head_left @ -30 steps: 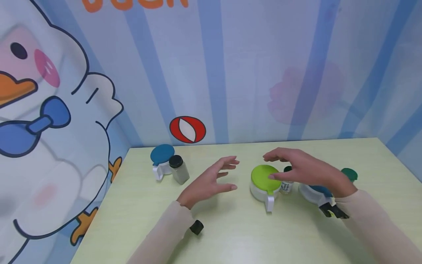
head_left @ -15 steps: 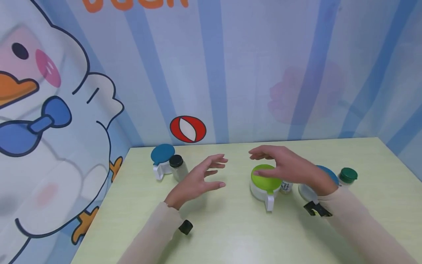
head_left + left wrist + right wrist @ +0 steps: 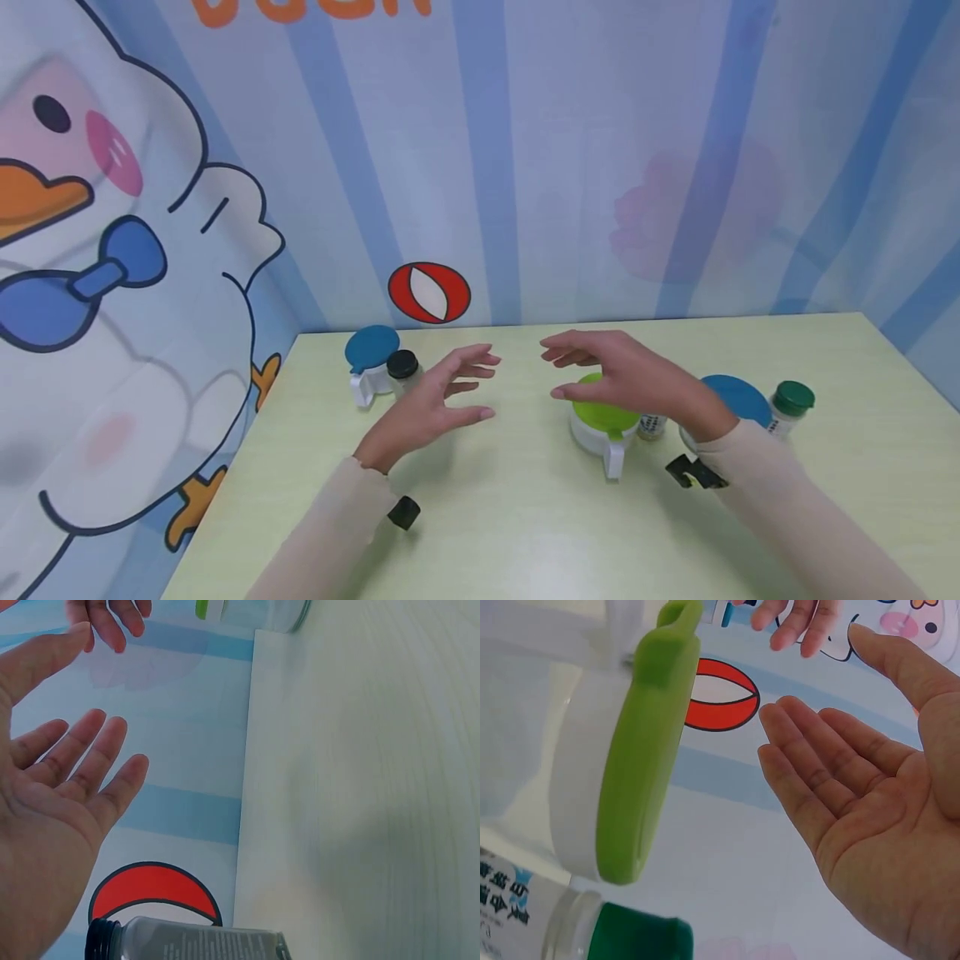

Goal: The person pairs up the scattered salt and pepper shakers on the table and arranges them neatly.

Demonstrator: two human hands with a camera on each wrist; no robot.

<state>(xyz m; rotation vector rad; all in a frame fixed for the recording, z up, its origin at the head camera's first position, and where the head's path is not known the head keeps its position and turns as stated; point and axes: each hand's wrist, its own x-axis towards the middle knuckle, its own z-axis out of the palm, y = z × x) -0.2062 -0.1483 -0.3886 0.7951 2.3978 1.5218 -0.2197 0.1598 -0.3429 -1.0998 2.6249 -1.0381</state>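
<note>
Right hand (image 3: 637, 375): up it hung in mid-air, fingers loosely bent, thumb standing well apart, nothing in its grasp!
Left hand (image 3: 423, 412): there it was opposite, almost a mirror, fingers relaxed and thumb spread, holding nothing either.
Between the two: a gap, fingertips facing fingertips, no contact at all.
Lime-lidded jar (image 3: 600, 414): right there on the table (image 3: 510, 500), nearest the right hand, which covered part of its lid in the head view; the right wrist view showed hand and lid apart, and the white handle pointed towards the person.
Labelled bottle (image 3: 652, 426): just beside that jar, upright, partly hidden by the right hand.
Black-capped bottle (image 3: 402, 367): over behind the left hand, upright, its lower part out of sight in the head view.
Left blue-lidded jar (image 3: 372, 350): close by that bottle, near the table's far edge.
Right blue-lidded jar (image 3: 738, 398): out beyond the right wrist, partly covered by the sleeve.
Green-capped bottle (image 3: 791, 402): farthest right, just beside it.
Backdrop (image 3: 570, 167): blue stripes rose behind everything.
</note>
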